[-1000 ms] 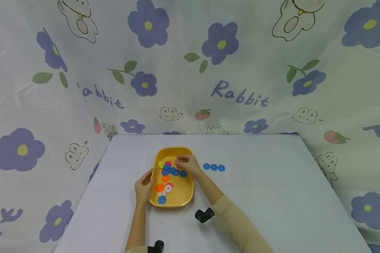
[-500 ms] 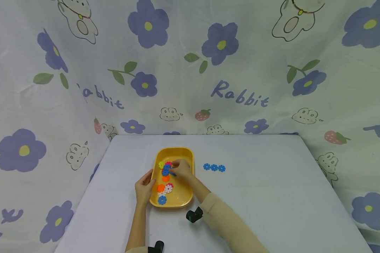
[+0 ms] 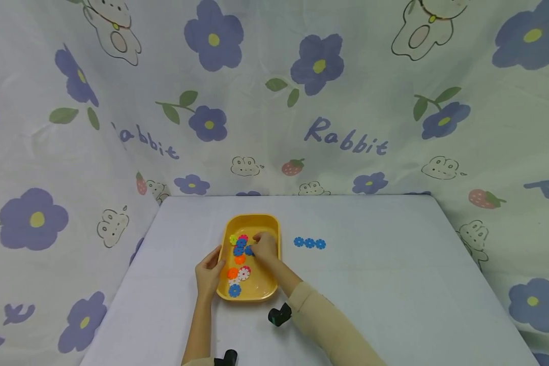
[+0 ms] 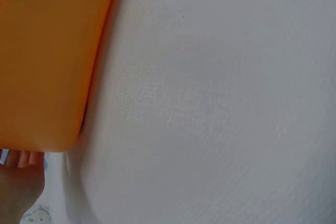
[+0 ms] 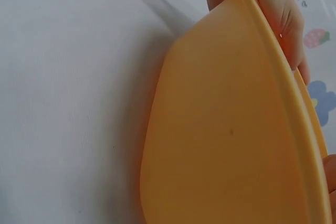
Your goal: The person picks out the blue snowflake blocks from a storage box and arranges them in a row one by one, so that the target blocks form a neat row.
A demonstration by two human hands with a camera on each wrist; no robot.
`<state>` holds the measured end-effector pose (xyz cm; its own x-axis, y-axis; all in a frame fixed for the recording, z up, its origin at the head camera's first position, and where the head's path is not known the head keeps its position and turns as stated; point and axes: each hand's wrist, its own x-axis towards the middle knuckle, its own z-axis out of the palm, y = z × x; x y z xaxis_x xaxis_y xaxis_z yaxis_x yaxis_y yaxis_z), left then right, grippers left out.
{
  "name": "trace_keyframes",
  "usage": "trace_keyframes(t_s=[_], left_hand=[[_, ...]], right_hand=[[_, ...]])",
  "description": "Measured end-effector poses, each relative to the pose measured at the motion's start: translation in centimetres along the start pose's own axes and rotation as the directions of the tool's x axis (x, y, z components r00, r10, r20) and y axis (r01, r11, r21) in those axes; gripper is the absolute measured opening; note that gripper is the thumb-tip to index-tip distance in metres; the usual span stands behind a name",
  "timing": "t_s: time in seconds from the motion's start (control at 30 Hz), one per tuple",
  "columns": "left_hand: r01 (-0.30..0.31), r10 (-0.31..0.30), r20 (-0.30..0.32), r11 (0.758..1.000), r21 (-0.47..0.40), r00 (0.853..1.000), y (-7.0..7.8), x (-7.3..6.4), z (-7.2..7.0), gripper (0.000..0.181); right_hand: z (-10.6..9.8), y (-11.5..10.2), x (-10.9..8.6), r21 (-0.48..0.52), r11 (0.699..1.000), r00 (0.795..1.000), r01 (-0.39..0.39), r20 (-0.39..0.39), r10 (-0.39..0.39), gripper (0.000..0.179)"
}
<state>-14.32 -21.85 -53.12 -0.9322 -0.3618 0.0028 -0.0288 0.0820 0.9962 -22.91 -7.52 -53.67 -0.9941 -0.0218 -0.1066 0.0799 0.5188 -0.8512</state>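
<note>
My left hand (image 3: 208, 274) grips the left rim of a yellow tray (image 3: 252, 296), thumb over the edge and fingers along the outer wall. In the left wrist view, the tray's outer wall (image 4: 47, 66) fills the upper left. Inside the tray lie small notched, flower-shaped plastic discs; several blue discs (image 3: 239, 250) sit clustered near its middle. My right hand (image 3: 266, 247) reaches over the right rim, fingertips right at a blue disc (image 3: 249, 250). The hand covers part of this disc, and I cannot tell whether it is pinched. The right wrist view shows the rim (image 5: 273, 61) hiding those fingertips.
Orange (image 3: 233, 273), white (image 3: 244, 274), pink (image 3: 243, 237) and yellow-green discs (image 3: 233, 239) share the tray, with another blue disc (image 3: 235, 290) at its near end. On the white tabletop (image 3: 384, 284), right of the tray, lies a row of three blue discs (image 3: 309, 243).
My right hand has moved left and down into the tray, onto the right-hand blue discs, covering some of them. The left hand keeps its grip on the rim.
</note>
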Motion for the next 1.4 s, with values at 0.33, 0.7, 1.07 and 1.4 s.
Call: trace_keyframes(t_s=[0.33, 0.7, 1.07, 1.4], left_hand=[[-0.045, 0.045, -0.022, 0.999, -0.003, 0.999, -2.5, 1.1, 0.0, 0.039], [-0.051, 0.051, -0.001, 0.999, -0.017, 0.999, -2.5, 1.0, -0.1, 0.04], [-0.043, 0.043, -0.004, 0.999, -0.033, 0.999, -2.5, 0.9, -0.2, 0.04], [-0.045, 0.045, 0.0, 0.998, -0.035, 0.999, -2.4, 1.0, -0.2, 0.04]], right_hand=[[0.5, -0.1, -0.4, 0.039, 0.999, 0.992, 0.028, 0.12, -0.032, 0.034], [0.8, 0.1, -1.0, -0.154, 0.98, 0.979, 0.128, 0.175, -0.101, 0.036], [0.6, 0.4, -1.5, -0.257, 0.944, 0.958, 0.206, 0.248, -0.142, 0.024], [0.9, 0.2, -1.7, -0.301, 0.917, 0.941, 0.263, 0.288, -0.176, 0.027]])
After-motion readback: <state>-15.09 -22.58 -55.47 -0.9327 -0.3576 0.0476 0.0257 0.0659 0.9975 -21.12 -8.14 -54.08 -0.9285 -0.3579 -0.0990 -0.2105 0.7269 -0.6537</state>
